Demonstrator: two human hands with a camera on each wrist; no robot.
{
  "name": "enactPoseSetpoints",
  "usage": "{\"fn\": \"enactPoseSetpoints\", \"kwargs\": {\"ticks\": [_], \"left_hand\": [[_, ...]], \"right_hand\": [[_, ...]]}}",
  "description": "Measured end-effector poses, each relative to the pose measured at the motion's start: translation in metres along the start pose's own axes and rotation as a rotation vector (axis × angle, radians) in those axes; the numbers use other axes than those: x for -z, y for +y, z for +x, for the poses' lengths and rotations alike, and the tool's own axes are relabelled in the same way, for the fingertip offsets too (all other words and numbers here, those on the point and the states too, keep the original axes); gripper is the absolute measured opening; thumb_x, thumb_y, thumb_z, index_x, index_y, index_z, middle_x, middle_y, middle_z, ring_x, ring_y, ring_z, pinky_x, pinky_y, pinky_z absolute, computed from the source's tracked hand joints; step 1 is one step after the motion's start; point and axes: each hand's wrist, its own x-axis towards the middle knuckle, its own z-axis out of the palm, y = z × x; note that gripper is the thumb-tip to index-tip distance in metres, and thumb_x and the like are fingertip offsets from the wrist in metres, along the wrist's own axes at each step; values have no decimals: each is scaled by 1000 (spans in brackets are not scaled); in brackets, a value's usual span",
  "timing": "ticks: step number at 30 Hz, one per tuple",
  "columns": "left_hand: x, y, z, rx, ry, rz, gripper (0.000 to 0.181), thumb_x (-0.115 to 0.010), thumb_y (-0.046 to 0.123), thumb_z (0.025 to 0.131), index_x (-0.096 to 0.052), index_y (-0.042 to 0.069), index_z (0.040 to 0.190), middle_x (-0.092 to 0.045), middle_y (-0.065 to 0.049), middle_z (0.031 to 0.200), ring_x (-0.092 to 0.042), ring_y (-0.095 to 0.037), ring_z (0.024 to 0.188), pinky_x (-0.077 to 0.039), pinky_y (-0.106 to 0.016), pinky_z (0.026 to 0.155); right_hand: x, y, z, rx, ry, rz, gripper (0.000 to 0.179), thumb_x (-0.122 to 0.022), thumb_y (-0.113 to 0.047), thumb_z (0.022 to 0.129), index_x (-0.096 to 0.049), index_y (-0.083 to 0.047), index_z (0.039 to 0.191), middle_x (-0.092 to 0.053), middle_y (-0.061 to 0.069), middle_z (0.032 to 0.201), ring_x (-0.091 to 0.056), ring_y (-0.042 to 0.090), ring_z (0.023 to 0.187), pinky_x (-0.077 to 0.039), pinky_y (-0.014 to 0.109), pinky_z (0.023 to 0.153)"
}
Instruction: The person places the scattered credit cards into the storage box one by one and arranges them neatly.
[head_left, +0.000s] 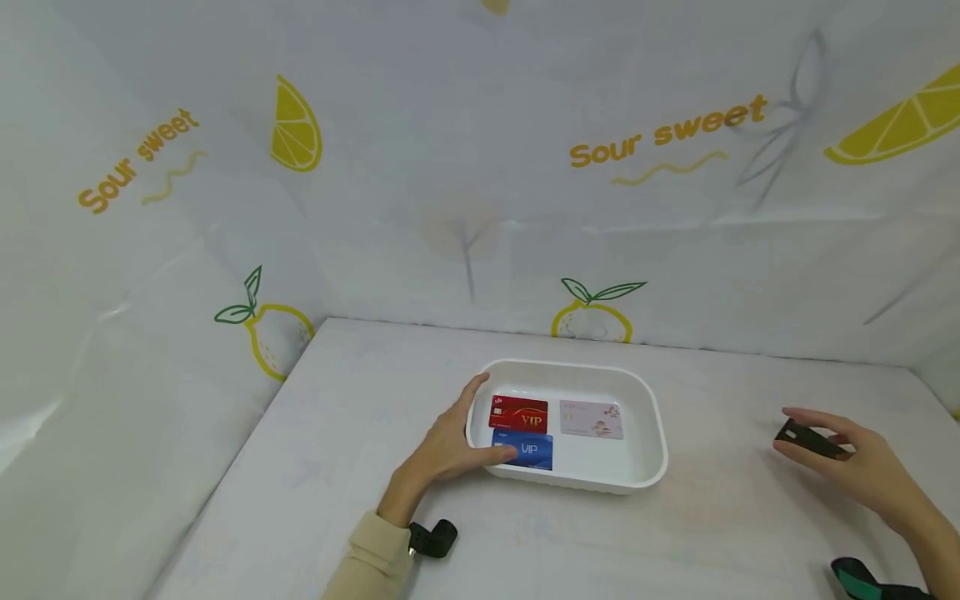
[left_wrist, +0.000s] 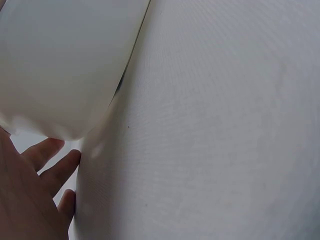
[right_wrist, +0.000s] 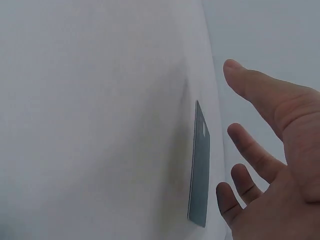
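A white tray point(head_left: 600, 485) stands on the table with a red VIP card point(head_left: 519, 414), a blue VIP card point(head_left: 534, 451) and a pale pink card point(head_left: 592, 419) inside. My left hand point(head_left: 450, 442) holds the tray's left end, thumb over the near rim in front of the blue card and fingers round the outside. In the left wrist view, fingertips point(left_wrist: 52, 145) meet the tray's outer wall point(left_wrist: 65, 65). To the right of the tray, a dark card point(right_wrist: 200, 175) lies on the table. My right hand point(head_left: 862, 467) hovers around it, thumb and fingers spread apart.
The white-covered table point(head_left: 360, 375) extends on both sides of the tray. Behind it hangs a white sheet point(head_left: 420, 167) printed with lemons and lettering. Dark straps with camera mounts point(head_left: 435, 539) sit on both wrists.
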Motion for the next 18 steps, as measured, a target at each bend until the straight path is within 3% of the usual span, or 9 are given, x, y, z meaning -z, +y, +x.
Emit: {"fn": "enactPoseSetpoints", "kwargs": {"ticks": [2,4,6,7,9,11,14,18], "left_hand": [[0,0,0,-1,0,4,112,-78,59,74,-18,29,163,-57,-6,147,-63,-26,123,-61,-47,91],[0,0,0,-3,0,5,111,-78,59,74,-18,29,163,-57,-6,147,-63,-26,123,-61,-48,91],[0,1,0,-5,0,5,111,-78,58,74,-19,27,163,-57,-7,147,-63,-27,123,-61,-48,90],[0,0,0,-6,-1,3,112,-78,58,74,-19,27,163,-57,-7,146,-63,-27,123,-61,-48,90],[0,1,0,-2,0,3,112,-78,59,74,-19,26,163,-58,-7,146,-63,-27,122,-61,-48,90],[0,1,0,-1,-1,2,112,-78,59,74,-20,26,163,-58,-7,146,-63,-27,122,-61,-48,90],[1,1,-1,4,-1,-3,112,-79,60,73,-19,29,163,-58,-5,145,-63,-25,120,-61,-46,90],[1,1,-2,12,0,-8,111,-79,60,73,-19,34,163,-58,-3,145,-62,-22,117,-61,-45,91]], "right_hand": [[3,6,-2,-37,10,-29,58,-76,-35,93,-58,-17,144,-27,-53,109,-38,-4,103,-40,27,75],[5,11,-3,-71,13,-55,62,-76,-36,93,-54,-12,146,-46,-40,123,-46,18,112,-42,40,80],[7,13,-3,-95,7,-95,66,-77,-36,92,-53,-5,145,-61,-6,136,-49,40,109,-42,44,76],[8,14,-3,-98,8,-123,68,-79,-35,90,-53,0,143,-61,15,137,-49,49,104,-43,42,71],[10,16,-2,-101,-1,-169,73,-81,-34,88,-51,9,139,-47,46,133,-54,47,95,-41,36,66],[12,20,-3,-100,-10,-212,74,-81,-35,87,-51,11,137,-45,51,130,-56,47,91,-36,33,65],[10,25,-5,-103,-7,-251,75,-77,-38,91,-49,15,136,-41,52,131,-51,54,100,-37,53,76],[6,31,-6,-106,10,-273,76,-71,-43,95,-47,17,134,-36,50,128,-41,57,105,-26,70,88]]}}
